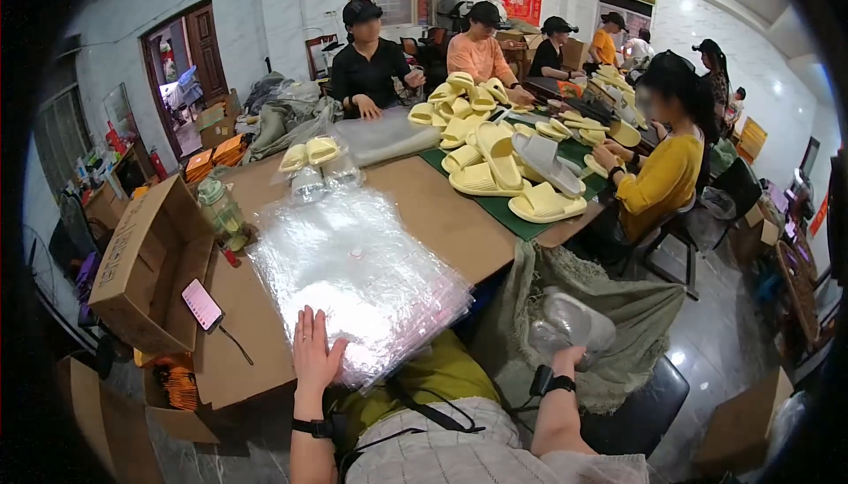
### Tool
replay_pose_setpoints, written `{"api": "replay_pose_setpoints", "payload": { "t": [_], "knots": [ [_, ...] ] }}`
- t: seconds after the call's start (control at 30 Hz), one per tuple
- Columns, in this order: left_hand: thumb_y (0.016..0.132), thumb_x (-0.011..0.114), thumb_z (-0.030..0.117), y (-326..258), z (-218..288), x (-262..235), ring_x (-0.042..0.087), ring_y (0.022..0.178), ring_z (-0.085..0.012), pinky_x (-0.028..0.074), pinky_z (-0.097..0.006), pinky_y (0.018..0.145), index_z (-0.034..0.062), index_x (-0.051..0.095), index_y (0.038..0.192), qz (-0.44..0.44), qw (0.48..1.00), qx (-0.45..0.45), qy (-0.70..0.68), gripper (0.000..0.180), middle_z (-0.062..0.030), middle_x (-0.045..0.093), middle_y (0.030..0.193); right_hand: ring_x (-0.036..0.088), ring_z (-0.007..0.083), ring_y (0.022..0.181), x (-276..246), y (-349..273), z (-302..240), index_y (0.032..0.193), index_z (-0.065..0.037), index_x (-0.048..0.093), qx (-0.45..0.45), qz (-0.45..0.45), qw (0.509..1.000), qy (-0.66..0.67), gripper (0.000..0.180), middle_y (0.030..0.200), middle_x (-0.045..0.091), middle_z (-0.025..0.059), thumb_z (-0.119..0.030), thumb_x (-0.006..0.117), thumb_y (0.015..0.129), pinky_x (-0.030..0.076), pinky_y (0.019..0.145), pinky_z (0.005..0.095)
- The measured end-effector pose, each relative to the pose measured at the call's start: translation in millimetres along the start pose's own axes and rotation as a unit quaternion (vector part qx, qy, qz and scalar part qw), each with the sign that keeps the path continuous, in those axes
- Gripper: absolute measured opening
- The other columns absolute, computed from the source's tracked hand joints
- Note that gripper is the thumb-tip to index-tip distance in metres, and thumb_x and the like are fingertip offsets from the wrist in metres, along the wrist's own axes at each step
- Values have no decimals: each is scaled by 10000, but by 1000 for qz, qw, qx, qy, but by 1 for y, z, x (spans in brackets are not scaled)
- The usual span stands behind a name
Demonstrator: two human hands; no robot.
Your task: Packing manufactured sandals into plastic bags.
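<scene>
A thick stack of clear plastic bags (353, 245) lies on the table in front of me. My left hand (316, 353) rests flat on its near edge with the fingers stretched out. Off to the right, my right hand (570, 358) grips a pair of grey slippers (590, 321) wrapped in clear plastic. They are above the open mouth of a grey-green woven sack (649, 294), which hangs beside the table. Its contents are hidden. Past the bag stack stand cream slippers (321, 149) with their front ends in clear plastic.
Loose cream slippers (495, 153) are heaped on a green mat (523, 219). At left are an open cardboard box (141, 272), a phone (202, 305) and a clear bottle (223, 215). A black chair (640, 413) stands by my right arm. Several people work around the table.
</scene>
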State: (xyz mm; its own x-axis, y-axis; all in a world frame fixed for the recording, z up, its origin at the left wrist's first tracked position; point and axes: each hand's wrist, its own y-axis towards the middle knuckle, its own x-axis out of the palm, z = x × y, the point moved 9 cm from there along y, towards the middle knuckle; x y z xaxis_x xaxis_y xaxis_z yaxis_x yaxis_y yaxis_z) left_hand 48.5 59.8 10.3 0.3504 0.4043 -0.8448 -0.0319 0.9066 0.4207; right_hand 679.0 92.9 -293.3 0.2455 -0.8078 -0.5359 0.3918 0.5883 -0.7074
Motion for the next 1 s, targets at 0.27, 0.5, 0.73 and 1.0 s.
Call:
{"api": "replay_pose_setpoints", "payload": {
  "t": [0.27,0.5,0.73,1.0],
  "knots": [
    [914,639,421,-5,-3,-4,284,1446,-436,256,-498,1176,-11,432,1450,4,1000,1,14,720,-271,310,1563,567,324,1088,-200,-63,64,1383,26,500,9,496,385,778,540,1298,557,187,-245,625,933,456,971,440],
    [904,642,390,-11,-8,-8,280,1445,-449,246,-505,1180,-16,427,1448,-5,1000,-18,14,712,-281,312,1558,383,370,1356,-385,-97,100,1459,-28,409,-54,555,622,550,644,1484,428,155,-253,656,908,378,1099,501],
    [899,638,387,-10,-4,-10,277,1453,-434,242,-511,1180,-11,418,1457,6,1000,-8,7,720,-257,324,1559,473,442,1259,-408,-68,90,1425,-54,467,-48,471,751,460,702,1361,533,252,-282,736,818,447,1024,502],
    [898,643,428,-10,-7,-9,303,1434,-444,260,-517,1169,-17,452,1431,8,1000,-16,5,720,-265,342,1546,655,365,993,-411,-129,10,1109,-15,642,-230,510,680,474,445,1042,693,194,-305,747,788,516,819,463]
  ]
}}
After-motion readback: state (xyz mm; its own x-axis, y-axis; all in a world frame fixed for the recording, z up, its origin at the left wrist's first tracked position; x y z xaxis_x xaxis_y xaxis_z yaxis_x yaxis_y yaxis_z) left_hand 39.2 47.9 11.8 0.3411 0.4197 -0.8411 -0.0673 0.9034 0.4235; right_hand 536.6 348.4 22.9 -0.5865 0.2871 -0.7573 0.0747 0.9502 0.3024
